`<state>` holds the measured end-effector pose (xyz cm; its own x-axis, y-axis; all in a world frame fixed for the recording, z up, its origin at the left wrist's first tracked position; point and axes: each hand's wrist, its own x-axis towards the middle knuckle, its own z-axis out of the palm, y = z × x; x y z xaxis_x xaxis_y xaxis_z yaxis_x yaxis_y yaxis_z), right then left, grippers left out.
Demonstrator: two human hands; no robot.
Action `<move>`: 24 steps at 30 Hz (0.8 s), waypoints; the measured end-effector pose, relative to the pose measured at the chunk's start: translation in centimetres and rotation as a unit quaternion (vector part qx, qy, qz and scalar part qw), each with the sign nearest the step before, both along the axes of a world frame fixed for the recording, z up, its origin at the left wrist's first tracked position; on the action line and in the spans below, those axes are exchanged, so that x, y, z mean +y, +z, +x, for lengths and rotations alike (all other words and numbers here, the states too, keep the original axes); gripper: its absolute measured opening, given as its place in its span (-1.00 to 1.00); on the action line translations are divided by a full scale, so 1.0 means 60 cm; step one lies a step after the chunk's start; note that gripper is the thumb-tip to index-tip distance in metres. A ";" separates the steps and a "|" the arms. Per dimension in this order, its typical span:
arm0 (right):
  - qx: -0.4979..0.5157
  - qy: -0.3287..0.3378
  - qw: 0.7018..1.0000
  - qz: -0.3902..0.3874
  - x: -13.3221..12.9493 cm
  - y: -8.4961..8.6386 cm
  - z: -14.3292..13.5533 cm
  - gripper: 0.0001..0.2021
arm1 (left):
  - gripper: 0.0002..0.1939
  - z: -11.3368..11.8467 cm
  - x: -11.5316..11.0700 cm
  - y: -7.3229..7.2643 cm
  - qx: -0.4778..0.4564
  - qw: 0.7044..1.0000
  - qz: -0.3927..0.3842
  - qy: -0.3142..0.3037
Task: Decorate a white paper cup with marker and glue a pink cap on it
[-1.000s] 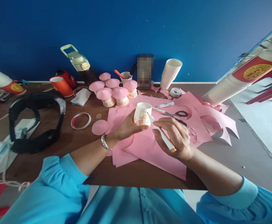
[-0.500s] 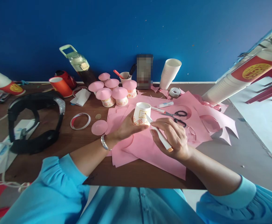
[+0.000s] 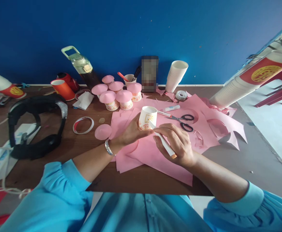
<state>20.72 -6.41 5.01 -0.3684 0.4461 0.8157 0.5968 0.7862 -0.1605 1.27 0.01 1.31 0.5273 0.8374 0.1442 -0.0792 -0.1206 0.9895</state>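
Note:
My left hand [image 3: 133, 132] is wrapped round a white paper cup [image 3: 149, 112], held upright above pink paper sheets [image 3: 152, 154]. Orange flower drawings and a yellow-brown square outline with lines in it mark the cup's side. Between the fingers of my right hand [image 3: 177, 141] is a white marker pen [image 3: 165, 143] with an orange-brown end, its tip at the cup's drawn side. Scissors with black handles [image 3: 183, 120] lie beyond my right hand, beside a red-and-white pen [image 3: 164, 114] and a glue stick [image 3: 172, 108]. One pink paper cone [image 3: 103, 132] rests left of the sheets.
Several decorated cups with pink cone tops [image 3: 125, 98] stand at the back, near a bottle [image 3: 81, 66]. Stacked white cups [image 3: 176, 77] and a tape roll [image 3: 181, 95] are behind the sheets. A black headset-like band [image 3: 61, 129] lies left; a long cup stack [image 3: 239, 82] leans right.
My right hand has moved slightly down and left with the marker, its tip now lower on the cup. The lines inside the drawn square look different. My left hand has barely shifted.

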 end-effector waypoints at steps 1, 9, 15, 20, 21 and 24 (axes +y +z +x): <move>0.000 0.001 1.000 -0.001 0.000 -0.001 -0.001 -0.70 | -0.47 0.000 0.000 0.001 -0.001 1.000 0.002 -0.002; -0.010 0.014 1.000 0.007 0.001 -0.007 -0.007 -0.78 | -0.34 -0.002 -0.001 0.002 0.040 0.998 0.002 0.039; -0.005 0.015 1.000 0.014 -0.001 0.000 0.000 -0.77 | -0.46 -0.004 -0.003 -0.006 0.024 0.999 0.015 0.014; 0.001 -0.011 1.000 0.019 0.002 0.010 0.008 -0.72 | -0.52 0.000 -0.005 0.002 0.002 1.000 0.004 0.010; -0.001 -0.016 1.000 0.019 0.003 0.010 0.009 -0.72 | -0.54 0.001 -0.005 0.004 -0.002 1.000 0.009 0.004; -0.001 -0.017 1.000 0.016 0.004 0.009 0.009 -0.70 | -0.61 0.003 -0.005 0.009 -0.006 1.000 0.022 -0.007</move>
<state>21.29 -6.16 5.56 -0.3546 0.4317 0.8294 0.6242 0.7697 -0.1338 1.45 -0.27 1.82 0.5363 0.8231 0.1866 -0.0927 -0.1623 0.9824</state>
